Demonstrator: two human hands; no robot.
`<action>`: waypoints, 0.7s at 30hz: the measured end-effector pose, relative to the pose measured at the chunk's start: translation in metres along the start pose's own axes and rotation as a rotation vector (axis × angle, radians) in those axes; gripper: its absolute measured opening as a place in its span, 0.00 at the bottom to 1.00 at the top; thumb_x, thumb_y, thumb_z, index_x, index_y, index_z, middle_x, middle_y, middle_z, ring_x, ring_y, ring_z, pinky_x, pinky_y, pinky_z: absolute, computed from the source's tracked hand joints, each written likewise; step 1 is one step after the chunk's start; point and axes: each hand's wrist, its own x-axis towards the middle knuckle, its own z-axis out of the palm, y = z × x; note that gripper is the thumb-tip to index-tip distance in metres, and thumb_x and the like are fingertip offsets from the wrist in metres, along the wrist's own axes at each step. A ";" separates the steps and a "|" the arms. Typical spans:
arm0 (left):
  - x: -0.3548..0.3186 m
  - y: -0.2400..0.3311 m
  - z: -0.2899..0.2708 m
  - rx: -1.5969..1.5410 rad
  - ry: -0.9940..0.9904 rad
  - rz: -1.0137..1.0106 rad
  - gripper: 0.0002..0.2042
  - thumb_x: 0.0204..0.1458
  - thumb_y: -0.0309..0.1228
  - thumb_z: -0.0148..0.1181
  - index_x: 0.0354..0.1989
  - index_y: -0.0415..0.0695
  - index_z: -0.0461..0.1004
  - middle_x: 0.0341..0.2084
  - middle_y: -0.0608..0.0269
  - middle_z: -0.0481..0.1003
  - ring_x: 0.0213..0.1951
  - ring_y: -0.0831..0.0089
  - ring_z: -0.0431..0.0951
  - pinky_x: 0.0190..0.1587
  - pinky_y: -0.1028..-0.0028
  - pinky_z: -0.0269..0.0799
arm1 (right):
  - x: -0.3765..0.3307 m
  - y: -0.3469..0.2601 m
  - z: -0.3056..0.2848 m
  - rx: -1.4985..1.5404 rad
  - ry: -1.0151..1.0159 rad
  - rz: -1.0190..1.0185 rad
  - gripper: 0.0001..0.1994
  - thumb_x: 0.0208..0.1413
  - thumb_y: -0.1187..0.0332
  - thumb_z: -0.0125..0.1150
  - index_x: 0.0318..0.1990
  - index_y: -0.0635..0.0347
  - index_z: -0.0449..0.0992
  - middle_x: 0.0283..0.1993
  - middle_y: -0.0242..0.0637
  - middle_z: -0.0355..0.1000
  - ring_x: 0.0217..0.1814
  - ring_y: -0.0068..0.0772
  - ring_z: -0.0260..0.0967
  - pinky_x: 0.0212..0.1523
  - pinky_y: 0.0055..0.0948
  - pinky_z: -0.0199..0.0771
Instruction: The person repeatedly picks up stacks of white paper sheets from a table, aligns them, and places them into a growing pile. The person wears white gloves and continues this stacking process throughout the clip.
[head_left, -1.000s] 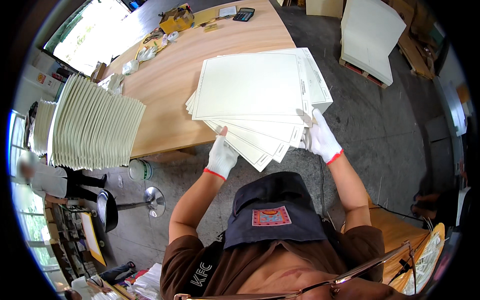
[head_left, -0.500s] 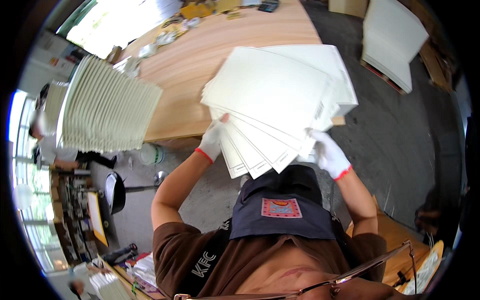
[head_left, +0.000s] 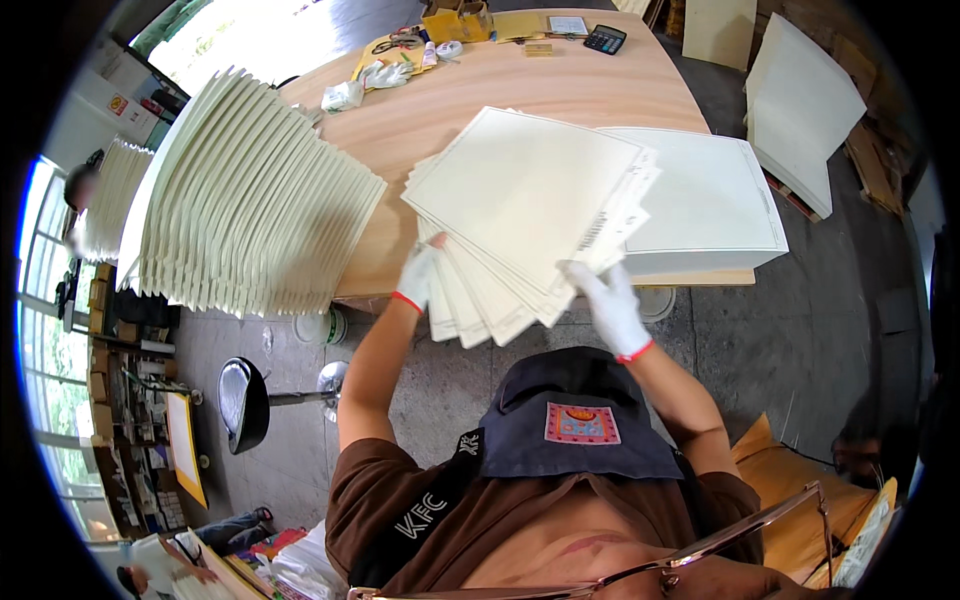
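Observation:
Both my hands wear white gloves with red cuffs. Between them is a fan of large off-white paper sheets [head_left: 525, 185] with thin printed borders, its corners spread toward me. My left hand [head_left: 420, 270] is closed on the fan's left edge, a bare thumb tip showing on top. My right hand [head_left: 607, 300] pinches the sheets' lower right corners, thumb above and the other fingers partly hidden. To the right of the fan, a thick squared stack of white sheets [head_left: 700, 195] lies at the table's near right corner; the fan partly overlaps it.
On the left of the wooden table [head_left: 480, 80] stands a tall pile of sheets [head_left: 250, 200] in staggered layers. Gloves [head_left: 385, 74], a yellow box [head_left: 457, 22] and a calculator [head_left: 605, 39] lie at the far side. A stool [head_left: 243, 405] stands lower left. More boards [head_left: 805, 110] lean at far right.
My right hand and the fanned sheets have shifted left, baring more of the squared stack. My view has also shifted, with more of the table's far side showing. Both hands keep their hold.

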 end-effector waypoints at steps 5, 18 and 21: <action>0.059 0.054 -0.079 0.477 0.026 0.039 0.23 0.56 0.36 0.62 0.54 0.31 0.69 0.47 0.51 0.77 0.45 0.64 0.80 0.48 0.66 0.77 | 0.042 0.091 0.077 0.247 0.126 0.083 0.19 0.57 0.63 0.63 0.51 0.62 0.69 0.46 0.39 0.74 0.44 0.29 0.75 0.36 0.29 0.80; 0.081 0.028 -0.097 1.734 0.387 0.702 0.28 0.51 0.50 0.62 0.54 0.43 0.69 0.39 0.48 0.78 0.41 0.51 0.78 0.44 0.58 0.72 | 0.019 0.167 0.069 0.401 -0.264 0.973 0.23 0.60 0.57 0.61 0.54 0.66 0.70 0.54 0.45 0.72 0.53 0.37 0.72 0.48 0.32 0.76; 0.008 -0.006 -0.071 1.505 0.178 0.309 0.20 0.53 0.45 0.62 0.51 0.50 0.71 0.33 0.56 0.79 0.35 0.55 0.79 0.39 0.62 0.74 | 0.031 0.164 0.007 -0.656 -0.068 0.124 0.21 0.59 0.57 0.60 0.53 0.63 0.72 0.42 0.51 0.77 0.43 0.48 0.76 0.47 0.43 0.74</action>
